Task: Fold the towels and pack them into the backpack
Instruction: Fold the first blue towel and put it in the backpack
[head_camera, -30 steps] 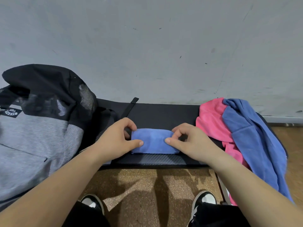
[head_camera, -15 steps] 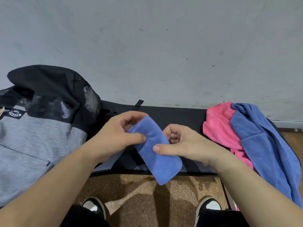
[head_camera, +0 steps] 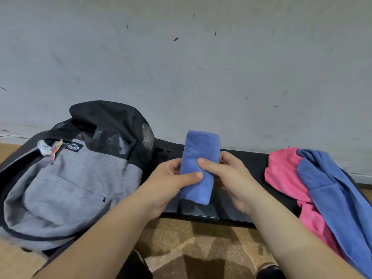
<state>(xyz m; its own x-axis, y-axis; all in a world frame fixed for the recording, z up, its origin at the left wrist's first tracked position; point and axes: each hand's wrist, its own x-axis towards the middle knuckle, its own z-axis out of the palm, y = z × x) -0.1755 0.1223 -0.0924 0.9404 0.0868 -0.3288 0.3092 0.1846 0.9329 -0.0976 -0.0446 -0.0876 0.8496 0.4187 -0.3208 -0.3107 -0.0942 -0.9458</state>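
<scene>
Two hands (head_camera: 171,184) (head_camera: 233,178) gripping folded blue towel (head_camera: 199,150), backpack (head_camera: 80,188) label (head_camera: 74,147) illegible

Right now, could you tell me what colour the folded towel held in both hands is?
The folded towel is blue; head view.

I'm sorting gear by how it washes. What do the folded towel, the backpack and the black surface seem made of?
Towel: matte blue with a fine fuzzy nap, likely microfibre. Backpack: heathered grey woven or knit cloth, black mesh on top. Surface: black, faintly glossy, with a carbon-fibre weave pattern along its front edge; possibly only printed.
</scene>
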